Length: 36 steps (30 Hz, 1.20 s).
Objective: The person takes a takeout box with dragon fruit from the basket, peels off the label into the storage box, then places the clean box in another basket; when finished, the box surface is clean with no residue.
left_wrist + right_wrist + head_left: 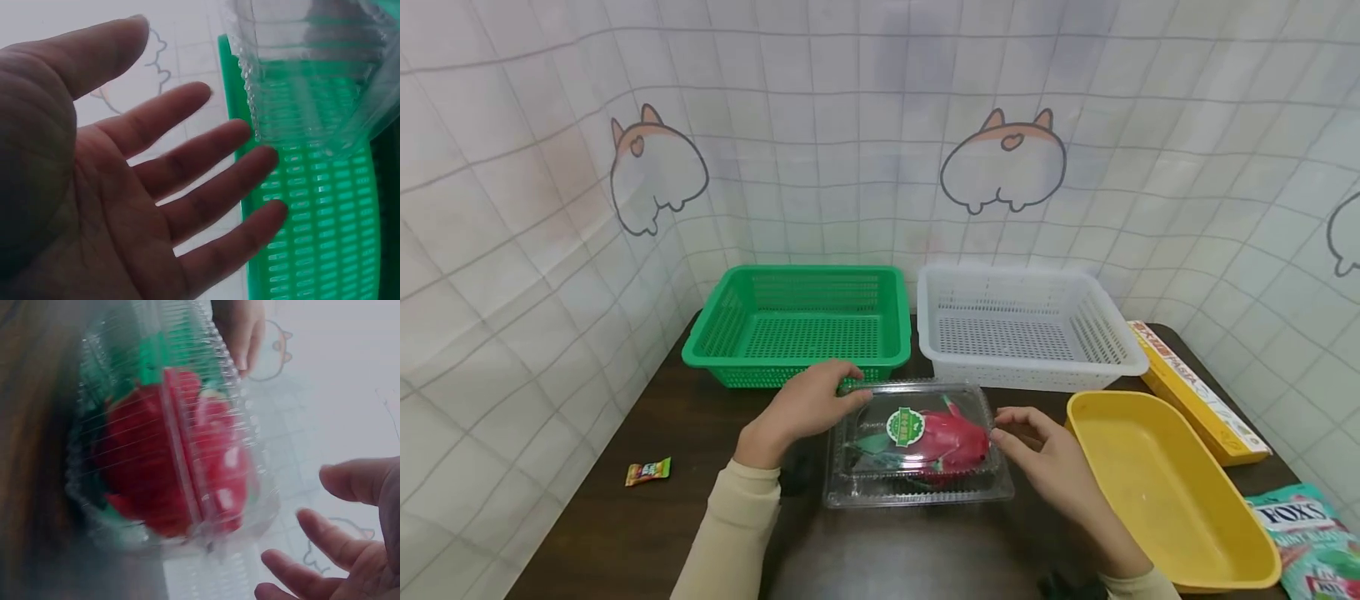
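A clear plastic clamshell box [917,492] with a green-and-white round sticker [906,427] stands closed on the dark table. Inside lies a red dragon fruit [951,442], seen through the lid also in the right wrist view, where the fruit [144,450] is blurred. My left hand [812,404] is at the box's far left corner, fingertips right at its rim. In the left wrist view that hand [150,169] has spread, straight fingers. Beside the box's right side is my right hand [1048,458]; the right wrist view shows its fingers [337,540] apart and extended, holding nothing.
Behind the box stand a green basket [797,362] and a white basket [1037,367]. To the right are a yellow bin [1180,492], a yellow pasta box [1198,396] and a FOX'S mint bag [1303,533]. A small candy packet [648,472] lies at left. A patterned curtain [865,167] surrounds the table.
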### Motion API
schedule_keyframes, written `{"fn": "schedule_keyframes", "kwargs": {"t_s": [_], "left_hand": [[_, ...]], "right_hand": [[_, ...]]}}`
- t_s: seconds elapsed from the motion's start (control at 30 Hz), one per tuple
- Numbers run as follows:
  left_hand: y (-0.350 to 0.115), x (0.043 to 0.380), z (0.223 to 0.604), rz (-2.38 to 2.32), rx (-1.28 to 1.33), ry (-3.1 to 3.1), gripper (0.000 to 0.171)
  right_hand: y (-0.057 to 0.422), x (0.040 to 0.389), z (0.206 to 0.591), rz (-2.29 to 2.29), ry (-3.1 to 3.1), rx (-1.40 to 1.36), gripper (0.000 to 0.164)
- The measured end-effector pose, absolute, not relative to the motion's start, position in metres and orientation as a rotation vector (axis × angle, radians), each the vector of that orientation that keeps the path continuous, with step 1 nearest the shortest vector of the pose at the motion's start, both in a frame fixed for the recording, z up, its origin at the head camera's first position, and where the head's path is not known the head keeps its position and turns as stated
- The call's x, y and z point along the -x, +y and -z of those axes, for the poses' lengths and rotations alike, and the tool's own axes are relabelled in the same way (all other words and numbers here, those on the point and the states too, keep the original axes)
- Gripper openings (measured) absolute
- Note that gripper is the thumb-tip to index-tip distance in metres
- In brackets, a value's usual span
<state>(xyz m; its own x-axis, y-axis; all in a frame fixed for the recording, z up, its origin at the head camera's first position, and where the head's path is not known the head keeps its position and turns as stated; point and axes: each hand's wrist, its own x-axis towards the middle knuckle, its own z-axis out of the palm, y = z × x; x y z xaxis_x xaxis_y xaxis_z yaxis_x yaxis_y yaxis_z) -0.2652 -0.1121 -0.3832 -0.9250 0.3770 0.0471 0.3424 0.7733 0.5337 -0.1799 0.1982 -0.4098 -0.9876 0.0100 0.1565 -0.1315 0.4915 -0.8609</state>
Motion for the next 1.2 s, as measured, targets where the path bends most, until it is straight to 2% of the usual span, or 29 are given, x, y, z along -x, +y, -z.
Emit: {"fn": "schedule_keyframes", "kwargs": {"t_s": [0.2, 0.53, 0.8, 1.0, 1.2], "left_hand": [[-0.113, 0.258, 0.392, -0.918, -0.47, 2.915, 0.055], [-0.125, 0.242, 0.438, -1.376, -0.198, 2.791, 0.07], [-0.128, 0.239, 0.452, -1.616, -0.195, 2.668, 0.072], [-0.127, 0.237, 0.464, -1.677, -0.216, 2.587, 0.075], [-0.123, 0.235, 0.47, -1.731, -0.222, 2.571, 0.069]], "right_hand": [[0.188, 0.188, 0.396, -1.441, -2.663, -0.211, 0.032], [0.181, 0.203, 0.397, -1.406, -2.667, -0.331, 0.027], [0.172, 0.216, 0.397, -1.294, -2.651, -0.413, 0.016], [0.165, 0.228, 0.393, -1.15, -2.685, -0.693, 0.017], [0.16, 0.238, 0.397, -0.964, -2.737, -0.903, 0.018]]}}
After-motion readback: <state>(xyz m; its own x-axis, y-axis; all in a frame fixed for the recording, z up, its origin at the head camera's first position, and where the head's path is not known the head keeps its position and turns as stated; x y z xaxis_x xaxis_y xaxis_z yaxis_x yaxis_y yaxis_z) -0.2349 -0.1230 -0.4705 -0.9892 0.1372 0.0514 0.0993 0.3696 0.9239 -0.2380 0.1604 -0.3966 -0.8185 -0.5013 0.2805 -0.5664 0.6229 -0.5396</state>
